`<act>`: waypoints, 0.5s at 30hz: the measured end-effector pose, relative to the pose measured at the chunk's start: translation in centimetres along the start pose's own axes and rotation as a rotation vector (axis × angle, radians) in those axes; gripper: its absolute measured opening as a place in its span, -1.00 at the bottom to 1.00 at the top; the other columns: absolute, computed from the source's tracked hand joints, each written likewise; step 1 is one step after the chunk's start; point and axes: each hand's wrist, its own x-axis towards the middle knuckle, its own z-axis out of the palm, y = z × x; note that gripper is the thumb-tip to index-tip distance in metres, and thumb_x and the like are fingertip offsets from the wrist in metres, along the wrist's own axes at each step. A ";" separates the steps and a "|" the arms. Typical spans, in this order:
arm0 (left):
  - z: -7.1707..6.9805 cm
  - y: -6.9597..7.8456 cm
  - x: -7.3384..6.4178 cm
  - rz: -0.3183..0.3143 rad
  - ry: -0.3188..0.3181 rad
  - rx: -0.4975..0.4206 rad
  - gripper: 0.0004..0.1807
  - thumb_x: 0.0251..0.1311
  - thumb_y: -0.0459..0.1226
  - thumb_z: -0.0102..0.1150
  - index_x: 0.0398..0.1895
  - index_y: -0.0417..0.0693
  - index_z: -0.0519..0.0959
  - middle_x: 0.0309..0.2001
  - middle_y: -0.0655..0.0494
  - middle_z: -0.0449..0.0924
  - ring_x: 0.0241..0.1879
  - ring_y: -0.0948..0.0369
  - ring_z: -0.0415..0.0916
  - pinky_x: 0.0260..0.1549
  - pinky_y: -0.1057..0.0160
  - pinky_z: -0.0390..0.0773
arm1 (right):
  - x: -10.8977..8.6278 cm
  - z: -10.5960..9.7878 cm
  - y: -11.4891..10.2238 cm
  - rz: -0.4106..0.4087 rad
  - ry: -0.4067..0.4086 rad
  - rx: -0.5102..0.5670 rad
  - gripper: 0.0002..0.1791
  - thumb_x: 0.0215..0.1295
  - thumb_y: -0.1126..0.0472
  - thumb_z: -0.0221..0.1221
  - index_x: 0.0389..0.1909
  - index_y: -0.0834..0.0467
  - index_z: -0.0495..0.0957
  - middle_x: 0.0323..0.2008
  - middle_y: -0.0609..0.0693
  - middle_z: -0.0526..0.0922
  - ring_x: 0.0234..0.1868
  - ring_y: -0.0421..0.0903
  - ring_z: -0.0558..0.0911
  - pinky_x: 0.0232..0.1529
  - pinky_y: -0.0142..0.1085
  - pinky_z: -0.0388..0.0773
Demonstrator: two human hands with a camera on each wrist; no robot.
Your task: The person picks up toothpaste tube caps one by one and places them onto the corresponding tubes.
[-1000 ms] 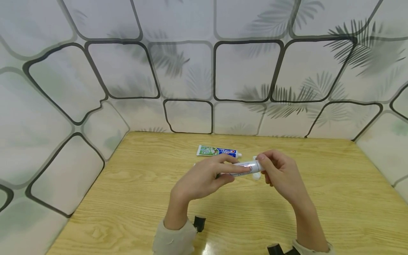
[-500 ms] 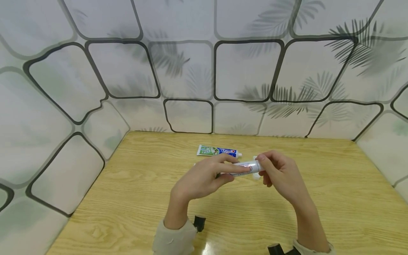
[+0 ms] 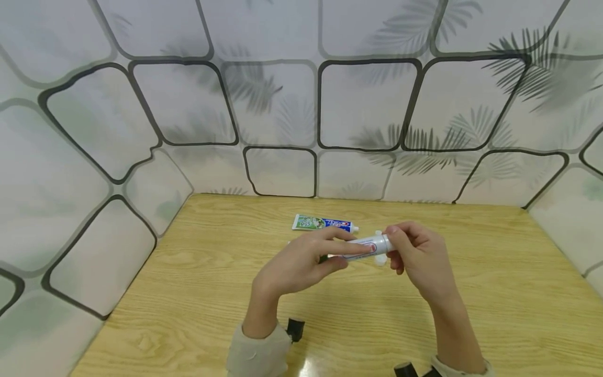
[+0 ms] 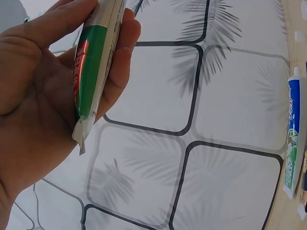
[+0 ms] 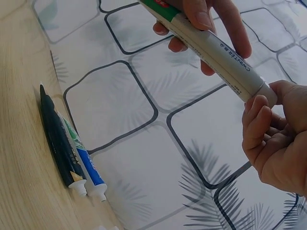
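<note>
My left hand (image 3: 297,259) grips the body of a white and green toothpaste tube (image 3: 363,248) above the table. Toward the left wrist camera shows its flat crimped end, with green and red print near it (image 4: 92,72). At the other end, my right hand (image 3: 421,262) pinches the white cap (image 5: 267,95) between thumb and curled fingers. Behind the hands a blue and green toothpaste tube (image 3: 322,223) lies on the table. Alongside that one, a black tube with a white cap (image 5: 57,139) shows in the right wrist view; my left hand mostly hides it in the head view.
Small white pieces (image 3: 380,259) lie on the wooden table (image 3: 198,293) behind the held tube, partly covered by it. A patterned wall (image 3: 282,173) rises at the table's back edge and along both sides.
My right hand has shifted slightly to the right and turned at the tube's end, baring more of the cap. The left hand keeps its grip almost unmoved.
</note>
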 end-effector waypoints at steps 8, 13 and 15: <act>-0.1 -0.2 -0.1 -0.010 -0.008 -0.021 -0.58 0.29 -0.36 0.24 0.22 0.05 0.62 0.21 0.03 0.54 0.28 0.14 0.43 0.07 0.27 0.50 | -0.1 0.1 -0.2 0.014 0.026 0.021 -0.70 0.48 0.21 0.11 -0.30 0.40 0.59 -0.65 -0.01 0.53 -0.72 -0.22 0.46 -0.72 -0.38 0.44; -0.3 -0.2 -0.3 -0.019 -0.020 -0.042 -0.57 0.29 -0.36 0.25 0.23 0.05 0.60 0.24 0.02 0.52 0.32 0.13 0.39 0.11 0.25 0.48 | -0.2 0.2 -0.3 0.010 0.033 0.040 -0.71 0.47 0.22 0.12 -0.30 0.41 0.59 -0.65 -0.01 0.54 -0.72 -0.21 0.47 -0.72 -0.39 0.44; -0.4 -0.2 -0.4 -0.022 -0.021 -0.049 -0.55 0.28 -0.37 0.25 0.24 0.04 0.60 0.25 0.02 0.51 0.30 0.13 0.40 0.10 0.26 0.49 | -0.2 0.1 -0.3 0.013 0.037 0.042 -0.71 0.47 0.21 0.12 -0.30 0.40 0.60 -0.64 -0.01 0.55 -0.71 -0.22 0.47 -0.72 -0.39 0.44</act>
